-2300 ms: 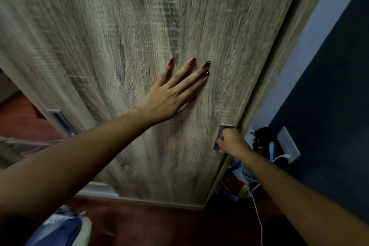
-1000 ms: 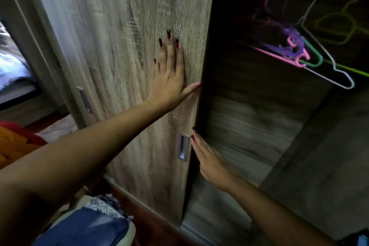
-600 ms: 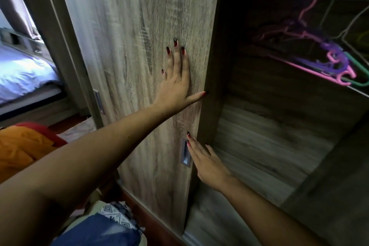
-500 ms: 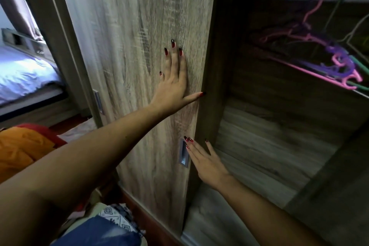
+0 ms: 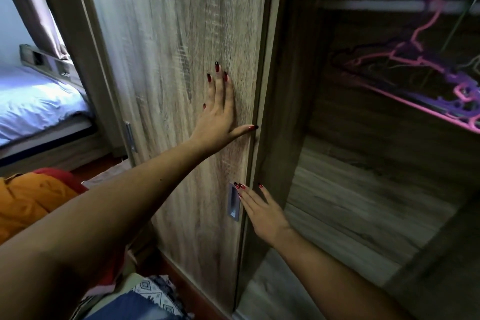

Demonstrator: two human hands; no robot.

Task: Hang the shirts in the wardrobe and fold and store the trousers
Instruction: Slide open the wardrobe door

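The wardrobe's wooden sliding door (image 5: 176,65) stands slid to the left, leaving the dark interior open on the right. My left hand (image 5: 220,114) lies flat on the door with its fingers spread. My right hand (image 5: 262,212) is open, its fingertips at the door's edge beside the recessed metal handle (image 5: 233,202). Inside, pink and purple hangers (image 5: 420,80) hang empty from a pale rail (image 5: 374,5). Orange and red clothes (image 5: 31,200) lie at the left, and blue denim with a patterned fabric (image 5: 145,301) sits at the bottom.
A bed with pale blue bedding (image 5: 33,106) shows through the gap left of the door. A second door handle (image 5: 130,138) sits on the door's left edge. The wardrobe's wooden back and floor (image 5: 350,202) hold nothing visible.
The sliding door has gone from covering the wardrobe to standing open at the left. My right hand came off the handle and now rests open by the door's edge. The view turned slightly left.
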